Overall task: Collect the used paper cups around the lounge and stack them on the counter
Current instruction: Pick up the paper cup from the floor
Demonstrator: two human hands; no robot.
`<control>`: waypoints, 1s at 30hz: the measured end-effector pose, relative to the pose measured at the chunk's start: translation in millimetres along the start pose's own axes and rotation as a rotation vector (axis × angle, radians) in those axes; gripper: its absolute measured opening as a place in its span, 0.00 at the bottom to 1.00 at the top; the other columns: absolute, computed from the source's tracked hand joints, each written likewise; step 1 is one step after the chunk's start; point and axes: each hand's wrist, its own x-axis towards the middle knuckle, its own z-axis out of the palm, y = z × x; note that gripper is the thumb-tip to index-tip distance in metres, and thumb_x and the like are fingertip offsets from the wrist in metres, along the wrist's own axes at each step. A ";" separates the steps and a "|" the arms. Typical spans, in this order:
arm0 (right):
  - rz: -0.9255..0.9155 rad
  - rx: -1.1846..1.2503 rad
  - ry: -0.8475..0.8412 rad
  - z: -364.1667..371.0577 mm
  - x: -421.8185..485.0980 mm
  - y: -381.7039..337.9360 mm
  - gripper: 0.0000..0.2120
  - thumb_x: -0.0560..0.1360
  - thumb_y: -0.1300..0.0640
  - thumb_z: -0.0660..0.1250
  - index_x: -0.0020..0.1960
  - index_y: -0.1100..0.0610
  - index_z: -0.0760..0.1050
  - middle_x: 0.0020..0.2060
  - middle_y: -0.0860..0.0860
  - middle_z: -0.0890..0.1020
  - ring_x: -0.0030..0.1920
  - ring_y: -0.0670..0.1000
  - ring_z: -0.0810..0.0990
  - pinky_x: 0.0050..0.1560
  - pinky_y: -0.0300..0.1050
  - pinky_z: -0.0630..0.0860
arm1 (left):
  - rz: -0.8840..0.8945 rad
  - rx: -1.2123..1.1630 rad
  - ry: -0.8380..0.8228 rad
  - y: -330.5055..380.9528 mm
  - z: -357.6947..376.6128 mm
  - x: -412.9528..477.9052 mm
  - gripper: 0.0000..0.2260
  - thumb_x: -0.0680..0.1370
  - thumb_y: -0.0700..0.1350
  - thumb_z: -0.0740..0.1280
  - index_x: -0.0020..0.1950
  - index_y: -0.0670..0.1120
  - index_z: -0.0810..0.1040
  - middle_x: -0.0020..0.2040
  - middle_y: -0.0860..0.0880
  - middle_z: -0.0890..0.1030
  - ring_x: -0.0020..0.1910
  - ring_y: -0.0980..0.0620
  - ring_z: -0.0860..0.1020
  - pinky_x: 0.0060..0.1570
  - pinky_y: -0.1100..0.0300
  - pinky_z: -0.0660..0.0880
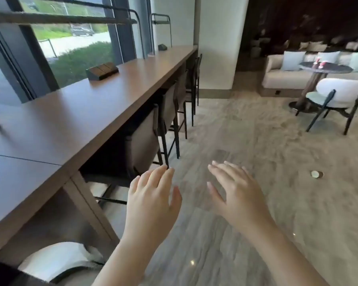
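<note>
Two bare hands reach forward over the pale stone floor (pixel 246 131), both empty. The left hand (pixel 153 195) is flat, palm down, its fingers loosely together and its thumb held apart; the right hand (pixel 236 193) is likewise flat with fingers slightly fanned, touching nothing. Just beside the left hand runs a long wooden counter (pixel 74 112) along the window, with tall stools (pixel 145 141) tucked under it and a dark wedge-shaped box (pixel 102 70) on top. Well apart, at the far right, two small reddish cups (pixel 318 63) stand on a round dark table (pixel 327 69) before a light sofa (pixel 281 75). A white-backed chair (pixel 339 93) sits near that table, and a small round disc (pixel 316 174) lies on the floor.
</note>
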 end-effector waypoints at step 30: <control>0.588 -0.246 0.043 21.5 127.5 374.1 0.14 0.72 0.59 0.67 0.56 0.62 0.77 0.56 0.55 0.80 0.58 0.58 0.77 0.58 0.57 0.73 | 0.191 -0.513 -0.364 198.3 314.2 316.1 0.16 0.76 0.43 0.65 0.64 0.43 0.74 0.61 0.46 0.78 0.60 0.44 0.75 0.59 0.51 0.68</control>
